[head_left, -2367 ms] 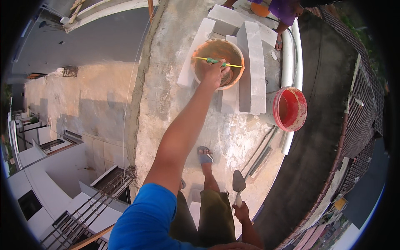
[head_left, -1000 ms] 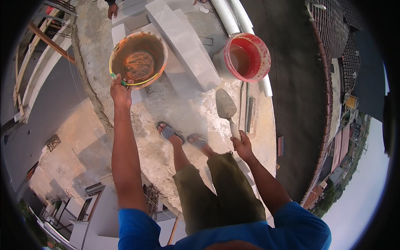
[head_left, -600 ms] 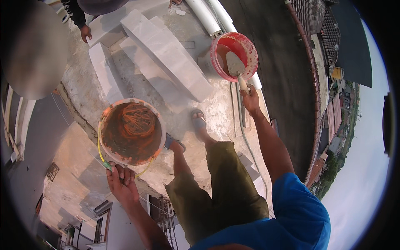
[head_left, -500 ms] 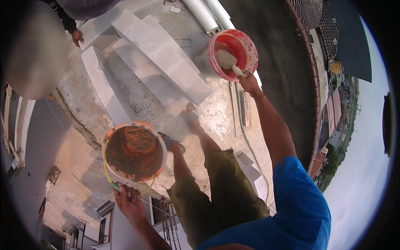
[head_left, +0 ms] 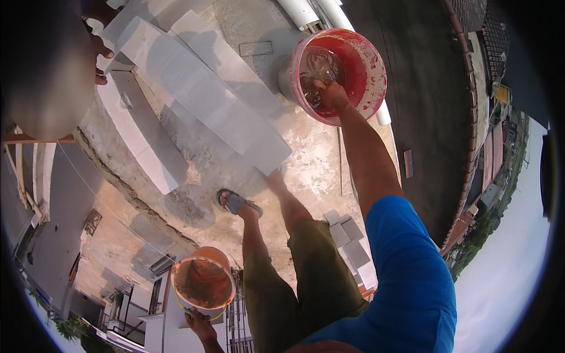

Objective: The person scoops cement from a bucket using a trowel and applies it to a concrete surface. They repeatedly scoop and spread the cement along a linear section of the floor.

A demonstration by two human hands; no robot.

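Observation:
My right hand [head_left: 333,96] reaches down into the red bucket [head_left: 366,75] at the upper right, its fingers closed at the murky water [head_left: 321,60]. Rings spread over the surface; the trowel it gripped a moment ago is hidden, apparently under the water. At the lower left, my left hand [head_left: 202,325] is wrapped around the green grip of the yellow wire handle on an orange bucket [head_left: 210,257]. That bucket hangs tilted, with a brown, smeared inside [head_left: 203,283].
Long pale blocks [head_left: 203,88] lie across the concrete ahead of my feet, one separate block [head_left: 141,132] to their left. Another person's hand [head_left: 101,56] is at the upper left. White pipes [head_left: 299,13] lie beyond the red bucket. A roof edge [head_left: 468,100] runs along the right.
My right hand has lowered the trowel into the red bucket, and its blade no longer shows. My left hand has carried the orange bucket down and back, toward the lower edge.

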